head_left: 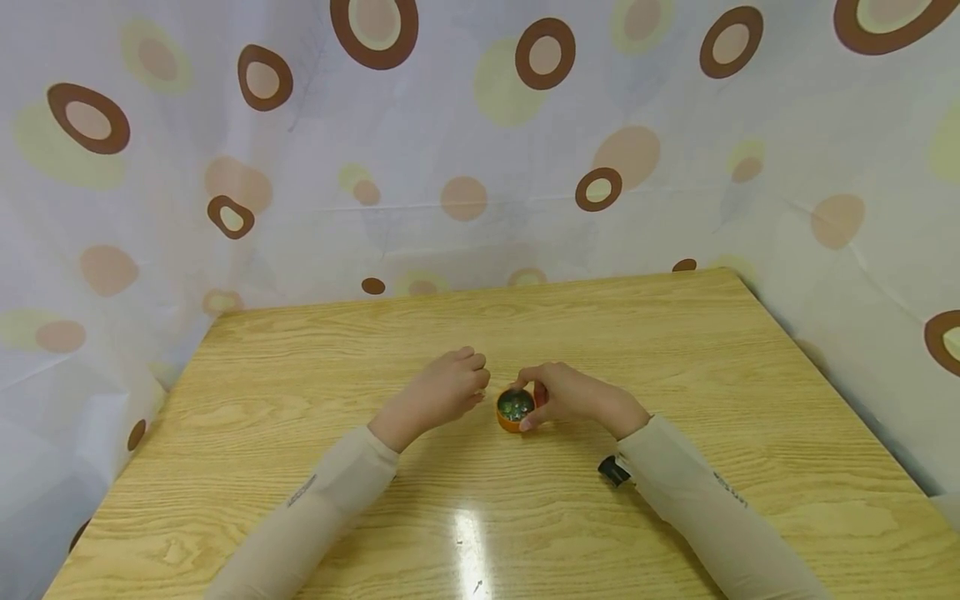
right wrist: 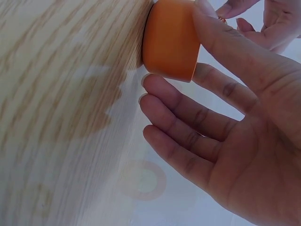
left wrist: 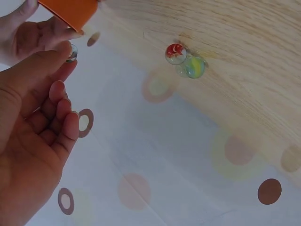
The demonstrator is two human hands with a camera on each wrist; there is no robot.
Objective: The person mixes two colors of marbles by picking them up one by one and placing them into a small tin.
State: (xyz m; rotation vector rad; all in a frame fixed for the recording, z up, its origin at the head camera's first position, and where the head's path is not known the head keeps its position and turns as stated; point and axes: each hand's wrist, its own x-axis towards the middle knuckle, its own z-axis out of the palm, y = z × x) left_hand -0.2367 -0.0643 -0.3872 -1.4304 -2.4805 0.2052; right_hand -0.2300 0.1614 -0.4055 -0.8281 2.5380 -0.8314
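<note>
A small round orange container (head_left: 509,423) stands on the wooden table, with several glass marbles (head_left: 516,405) visible inside it. My right hand (head_left: 573,396) grips its rim between thumb and index finger, the other fingers spread beside its wall in the right wrist view. Just left of the container is my left hand (head_left: 450,385), pinching a clear glass marble (left wrist: 72,53) between thumb and index finger, its other fingers curled. Two more marbles lie on the table in the left wrist view: a red and white marble (left wrist: 176,54) and a yellow-green marble (left wrist: 195,67).
The light wooden table (head_left: 637,325) reaches back to a white curtain (head_left: 420,117) with brown, peach and yellow spots, which also hangs along both sides. A small black piece (head_left: 614,472) shows beside the right sleeve (head_left: 697,492).
</note>
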